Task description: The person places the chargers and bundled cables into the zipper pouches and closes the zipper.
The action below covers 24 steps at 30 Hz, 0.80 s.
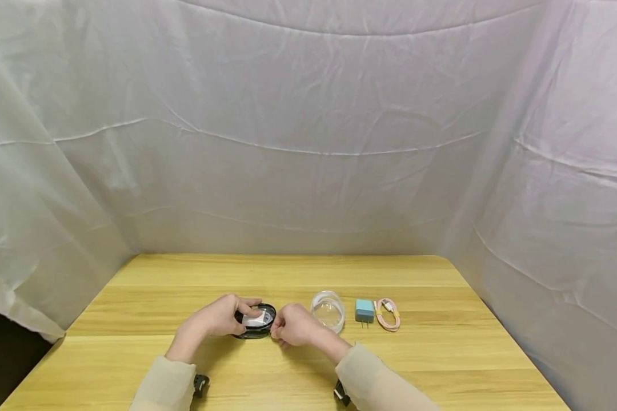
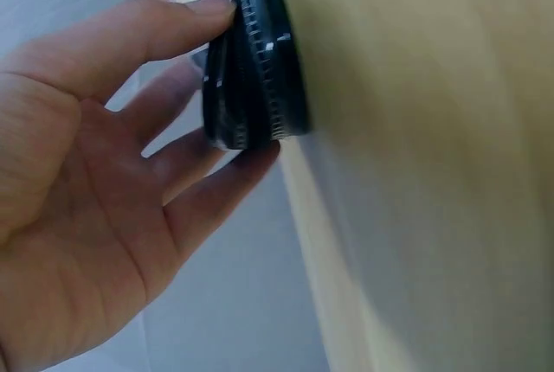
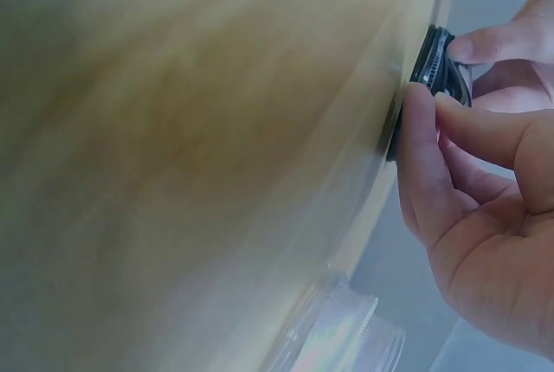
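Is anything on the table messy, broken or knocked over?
Nothing stands out. Both hands hold the black round case flat on the table. The clear jar lies on its side, beside the blue charger and coiled pink cable.

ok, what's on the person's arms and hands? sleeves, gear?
Both hands, left hand and right hand, are bare: no gloves. Long light beige sleeves reach the wrists. A small black device sits under each forearm, apparently strapped on.

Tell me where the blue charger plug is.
In the head view, the blue charger plug lies on the table, right of both hands, between the clear round container and the pink cable.
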Tool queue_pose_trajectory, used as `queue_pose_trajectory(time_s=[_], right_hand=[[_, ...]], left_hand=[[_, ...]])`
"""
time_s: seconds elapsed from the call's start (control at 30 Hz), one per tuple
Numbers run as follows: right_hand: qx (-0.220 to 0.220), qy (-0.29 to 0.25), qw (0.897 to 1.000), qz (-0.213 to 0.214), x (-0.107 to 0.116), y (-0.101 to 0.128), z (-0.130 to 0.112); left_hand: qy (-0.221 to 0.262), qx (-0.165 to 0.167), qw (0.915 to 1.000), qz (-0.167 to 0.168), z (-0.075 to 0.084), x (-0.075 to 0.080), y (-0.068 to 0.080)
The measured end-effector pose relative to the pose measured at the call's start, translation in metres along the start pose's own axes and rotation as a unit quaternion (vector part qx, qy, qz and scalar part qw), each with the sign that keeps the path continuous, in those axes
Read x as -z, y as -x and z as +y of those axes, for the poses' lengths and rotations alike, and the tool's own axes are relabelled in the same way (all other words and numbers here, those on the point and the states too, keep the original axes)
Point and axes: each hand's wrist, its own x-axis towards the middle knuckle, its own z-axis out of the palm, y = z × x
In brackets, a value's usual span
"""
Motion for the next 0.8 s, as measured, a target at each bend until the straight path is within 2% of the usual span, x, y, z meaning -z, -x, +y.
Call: queue_pose_trajectory(time_s=[0.13, 0.3, 0.47, 0.67, 0.8], right_hand=[[-0.002, 0.007, 1.000, -0.005, 0.003, -0.002, 0.000], [-0.004, 0.019, 1.000, -0.006, 0.005, -0.006, 0.003], [0.000, 0.033, 0.999, -0.003, 0.007, -0.010, 0.004], [-0.004, 0.040, 0.999, 0.002, 0.007, -0.016, 0.005], [-0.013, 0.037, 0.999, 0.002, 0.007, -0.019, 0.005]], left_hand=[[-0.020, 0.003, 0.9998, 0.001, 0.003, 0.002, 0.002], [-0.013, -0.001, 0.9999, -0.004, 0.004, 0.005, 0.005], [-0.009, -0.016, 0.9998, -0.001, 0.003, 0.009, 0.007], [-0.032, -0.036, 0.9988, 0.009, 0.001, 0.013, 0.008], [-0.027, -0.025, 0.9993, 0.012, 0.000, 0.013, 0.009]])
